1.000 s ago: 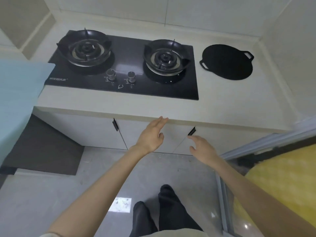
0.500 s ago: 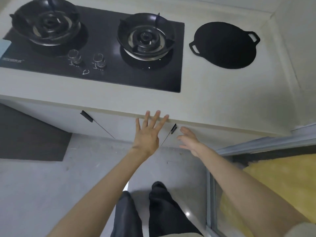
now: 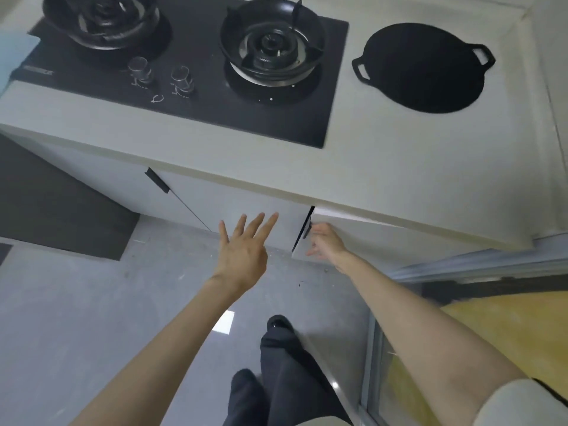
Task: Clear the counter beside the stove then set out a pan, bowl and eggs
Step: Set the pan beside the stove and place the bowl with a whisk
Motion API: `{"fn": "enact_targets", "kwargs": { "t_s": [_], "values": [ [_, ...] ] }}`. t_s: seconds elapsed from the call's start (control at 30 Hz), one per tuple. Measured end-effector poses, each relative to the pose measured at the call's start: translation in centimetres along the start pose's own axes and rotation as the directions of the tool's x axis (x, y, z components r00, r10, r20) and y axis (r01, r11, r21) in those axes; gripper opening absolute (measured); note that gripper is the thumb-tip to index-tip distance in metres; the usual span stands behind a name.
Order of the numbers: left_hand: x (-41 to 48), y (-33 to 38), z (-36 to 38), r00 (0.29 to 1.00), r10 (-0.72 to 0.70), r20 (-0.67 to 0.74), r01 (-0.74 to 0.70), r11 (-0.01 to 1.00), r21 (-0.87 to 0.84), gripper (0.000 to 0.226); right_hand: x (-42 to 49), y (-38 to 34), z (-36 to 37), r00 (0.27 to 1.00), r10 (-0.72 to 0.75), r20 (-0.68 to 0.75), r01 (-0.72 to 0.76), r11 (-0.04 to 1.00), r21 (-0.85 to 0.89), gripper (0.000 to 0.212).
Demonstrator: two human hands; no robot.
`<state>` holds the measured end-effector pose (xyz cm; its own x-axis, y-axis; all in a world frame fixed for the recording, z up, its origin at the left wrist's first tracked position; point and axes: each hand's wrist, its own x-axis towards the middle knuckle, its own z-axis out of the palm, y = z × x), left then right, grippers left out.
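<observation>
Reaching with my two hands toward the cabinet [image 3: 239, 201] under the counter [image 3: 384, 161].
I count one pan [image 3: 421, 69], two burners [image 3: 272, 41] and two knobs [image 3: 140, 70] on the stove [image 3: 215, 118], and two black door handles [image 3: 157, 179]. The pan is black, round and flat, with two small loop handles; it lies on the counter just to the right of the stove, not touching it. My left hand [image 3: 242, 253] is free, fingers spread, holding nothing. My right hand [image 3: 325, 241] is at the edge of the right door [image 3: 399, 241], which stands a little ajar; whether it grasps the edge, I cannot tell.
</observation>
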<state>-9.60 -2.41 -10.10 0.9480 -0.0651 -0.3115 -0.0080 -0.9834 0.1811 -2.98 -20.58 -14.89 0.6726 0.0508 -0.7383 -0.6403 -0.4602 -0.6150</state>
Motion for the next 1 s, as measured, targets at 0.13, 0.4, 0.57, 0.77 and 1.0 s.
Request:
{"fn": "enact_targets", "kwargs": {
  "t_s": [0.13, 0.4, 0.57, 0.77, 1.0],
  "values": [
    [-2.6, -0.3, 0.4, 0.999, -0.031, 0.020, 0.033, 0.997, -0.077, 0.069, -3.1, 4.2, 0.8, 1.000, -0.021, -0.013, 0.018, 0.984, -0.177, 0.030],
    [-9.7, 0.1, 3.6, 0.996, 0.032, 0.079, -0.021, 0.990, -0.137, 0.065, -11.9, 11.4, 2.1, 1.000, 0.022, 0.019, -0.021, 0.999, -0.029, 0.065],
    [-13.8, 1.6, 5.9, 0.990, 0.126, 0.070, -0.116, 0.985, -0.131, 0.058, -16.2, 14.4, 1.6, 0.990, 0.062, -0.123, -0.082, 0.983, -0.164, 0.077],
    [-16.9, 4.0, 6.9, 0.975, 0.189, 0.114, -0.163, 0.966, -0.201, 0.051, -19.6, 18.7, 0.5, 0.944, 0.106, -0.313, -0.194, 0.944, -0.265, 0.047],
    [-18.3, 7.8, 8.1, 0.965, 0.239, 0.112, -0.207, 0.949, -0.240, 0.047, -22.6, 22.8, -1.2, 0.873, 0.048, -0.485, -0.260, 0.887, -0.381, 0.050]
  ]
}}
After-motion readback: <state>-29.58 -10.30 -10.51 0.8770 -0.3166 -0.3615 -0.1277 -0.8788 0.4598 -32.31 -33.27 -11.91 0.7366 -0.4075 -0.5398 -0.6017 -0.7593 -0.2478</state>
